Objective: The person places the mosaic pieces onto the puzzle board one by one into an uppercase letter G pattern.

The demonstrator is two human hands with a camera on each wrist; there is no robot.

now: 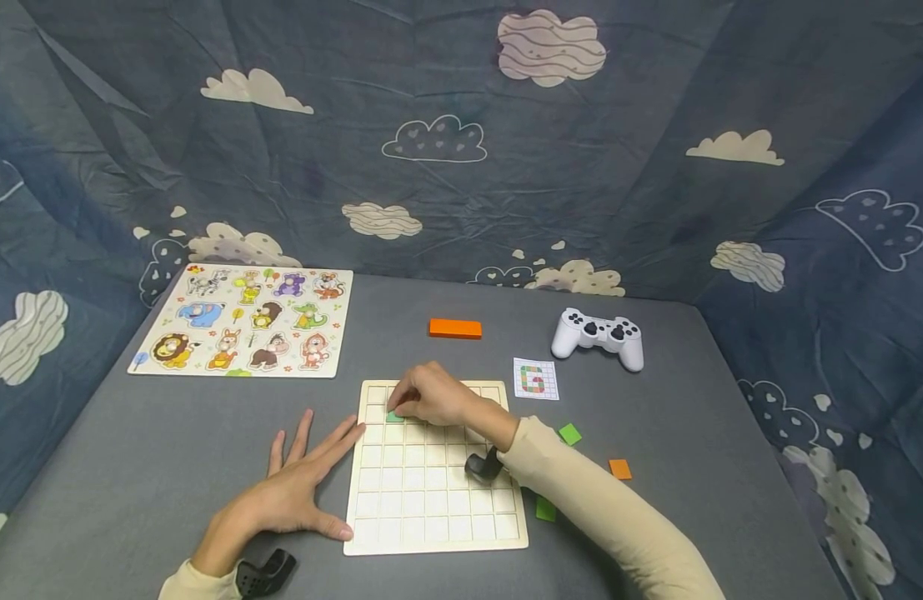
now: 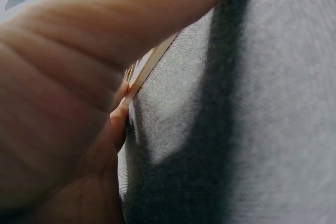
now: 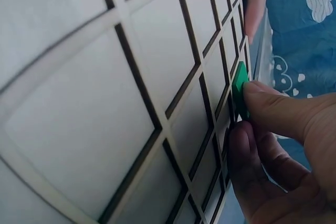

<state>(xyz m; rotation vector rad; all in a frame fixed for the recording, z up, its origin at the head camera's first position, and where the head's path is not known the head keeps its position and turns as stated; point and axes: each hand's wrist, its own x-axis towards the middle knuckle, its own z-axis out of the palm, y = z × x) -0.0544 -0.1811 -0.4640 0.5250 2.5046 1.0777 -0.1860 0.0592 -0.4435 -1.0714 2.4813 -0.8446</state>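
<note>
Evidently, my right hand (image 1: 434,396) pinched the green tile (image 1: 395,417) toward eleven o'clock on the grid board (image 1: 431,504); I judged it light, stiff, best held by opposite edges. My left hand (image 1: 299,483), splayed, touched the nine o'clock side.

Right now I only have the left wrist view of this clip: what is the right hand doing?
Observer: The right hand pinches a green tile at the far-left part of the wooden grid board.
Operator: Any loose tile of another colour?
Observer: Yes, an orange tile lies to the right of the board.
Operator: Is there a printed pattern anywhere?
Observer: A small card with a coloured pattern lies just right of the board's far end.
</note>
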